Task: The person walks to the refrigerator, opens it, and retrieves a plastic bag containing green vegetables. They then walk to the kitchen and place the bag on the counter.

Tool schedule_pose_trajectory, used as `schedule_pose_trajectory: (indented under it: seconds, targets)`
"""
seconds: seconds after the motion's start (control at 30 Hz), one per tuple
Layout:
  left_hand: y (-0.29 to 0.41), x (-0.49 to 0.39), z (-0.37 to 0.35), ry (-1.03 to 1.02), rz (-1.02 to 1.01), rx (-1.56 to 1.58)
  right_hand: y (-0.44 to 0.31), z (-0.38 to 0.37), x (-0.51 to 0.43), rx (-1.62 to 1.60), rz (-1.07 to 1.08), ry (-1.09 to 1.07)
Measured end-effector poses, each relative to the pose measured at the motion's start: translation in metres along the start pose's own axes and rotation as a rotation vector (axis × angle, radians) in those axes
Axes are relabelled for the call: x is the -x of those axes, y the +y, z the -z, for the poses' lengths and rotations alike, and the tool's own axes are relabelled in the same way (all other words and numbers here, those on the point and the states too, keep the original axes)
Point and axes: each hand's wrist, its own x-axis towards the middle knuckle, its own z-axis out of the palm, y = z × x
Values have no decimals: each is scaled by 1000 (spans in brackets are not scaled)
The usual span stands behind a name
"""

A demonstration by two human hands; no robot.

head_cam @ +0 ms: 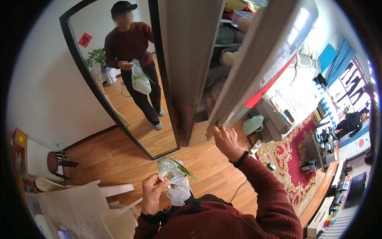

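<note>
My left hand [152, 191] pinches the top of a translucent white plastic bag [179, 191] in front of my waist. Leafy greens show through the bag, and long green leaves [185, 168] stick out of its mouth. My right hand [227, 142] is closed around the lower edge of a refrigerator door [247, 71], which stands ajar. Through the gap, shelves hold bagged food [225, 35] and clear bins, some with round pale items [229, 58]. The lower interior is dark and hard to make out.
A black-framed standing mirror [149, 131] leans at the left of the refrigerator, reflecting me. At lower left are a covered table [71, 200] and white chairs. A pale green thermos jug [253, 125] stands by the sofa [273, 119]; a cable crosses the floor. Another person [350, 125] is at far right.
</note>
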Motion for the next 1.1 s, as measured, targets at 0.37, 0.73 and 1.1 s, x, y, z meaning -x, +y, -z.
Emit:
schedule_pose_trajectory:
  seconds: [0.37, 0.73, 1.1]
  targets:
    - [-12, -51, -31, -173, 77, -55, 51, 57, 220, -528, -802, 318]
    - [-12, -105, -69, -251, 77, -30, 244, 18, 336, -563, -1216, 663]
    - [-4, -113, -131, -74, 78, -151, 280, -22, 315, -1086, -1381, 687]
